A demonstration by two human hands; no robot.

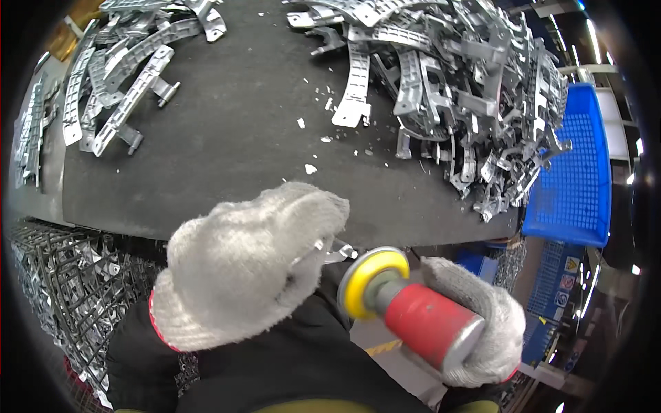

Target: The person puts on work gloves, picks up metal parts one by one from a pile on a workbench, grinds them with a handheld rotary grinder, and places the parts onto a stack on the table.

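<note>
My left hand [248, 268], in a grey-white knitted glove, is closed around a small silver metal bracket [336, 255]. Only the bracket's end sticks out past the fingers; the glove hides the rest. My right hand [492, 327], gloved the same way, grips the red body of a handheld disc sander [427, 320]. Its round yellow pad faces the bracket from the right, very close to the bracket's end. Whether the two touch, I cannot tell. Both hands are at the near edge of a dark worktable [227, 138], above my lap.
A large heap of silver metal brackets [475, 82] covers the table's far right. More curved brackets [138, 82] lie at far left. Pale chips are scattered between them. A blue plastic basket [571, 172] stands at the right edge, and a wire cage with metal parts [76, 275] at lower left.
</note>
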